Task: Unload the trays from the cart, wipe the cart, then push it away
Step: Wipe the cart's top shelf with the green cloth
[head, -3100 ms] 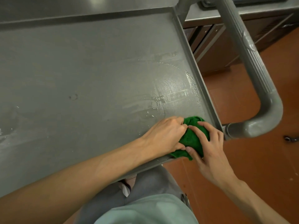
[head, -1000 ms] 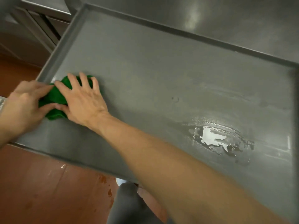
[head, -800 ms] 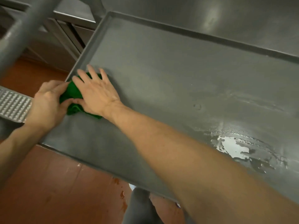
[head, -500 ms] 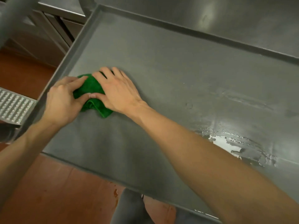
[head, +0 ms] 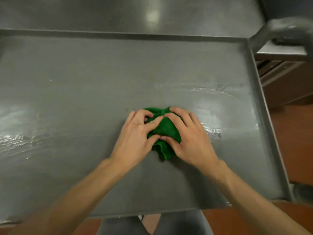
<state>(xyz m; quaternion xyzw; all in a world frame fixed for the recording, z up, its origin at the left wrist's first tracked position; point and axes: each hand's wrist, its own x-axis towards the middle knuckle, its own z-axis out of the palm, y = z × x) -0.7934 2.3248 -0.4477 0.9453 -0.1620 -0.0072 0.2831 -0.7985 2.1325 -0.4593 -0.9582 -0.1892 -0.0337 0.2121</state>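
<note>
Wiping stage, seen from the head camera. The cart (head: 67, 68) top shelf carries no trays; its grey surface is bare apart from a bunched green cloth (head: 163, 131) lying a little right of the shelf's middle, nearer the near edge than the far one. The left hand (head: 135, 138) and right hand (head: 189, 138) press down on the cloth from either side, thumbs meeting over its centre. Each grip is a loosely curled, partly closed press rather than a lift: fingers bend over the bunched fabric and pin it flat to the shelf, presumably so that both palms add weight and the cloth does not slip while it is pushed. Wet streaks (head: 203, 89) shine toward the right edge, and further sheen lies by the left edge, suggesting that moisture remains to be taken up. The cart handle (head: 279, 31) rises at the far right corner, untouched; pushing away appears not yet begun.
</note>
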